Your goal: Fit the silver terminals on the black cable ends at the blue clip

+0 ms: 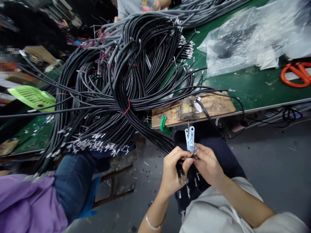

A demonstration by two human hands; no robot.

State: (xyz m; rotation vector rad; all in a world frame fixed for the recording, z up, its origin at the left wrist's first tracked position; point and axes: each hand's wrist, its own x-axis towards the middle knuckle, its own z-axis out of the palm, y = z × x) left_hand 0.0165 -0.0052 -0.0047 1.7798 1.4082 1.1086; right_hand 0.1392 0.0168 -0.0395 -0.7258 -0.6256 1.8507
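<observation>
My left hand (173,171) is closed around the end of a bundle of black cables (155,137), whose silvery tips hang below the palm. Close beside it, my right hand (209,165) pinches a cable end at the fingertips. Just above the fingers is a light blue clothespin (190,139), on a thin shaft from a small round motor (188,109). The motor sits on a wooden board (218,105) at the table's front edge. Exactly what lies between my right fingertips is too small to make out.
A large heap of black cables (143,64) covers the green table (255,87). Orange-handled scissors (295,76) and a clear plastic bag (243,42) lie right. A green clamp (164,125) grips the board's edge. A person in a purple sleeve (31,204) sits left; another is opposite.
</observation>
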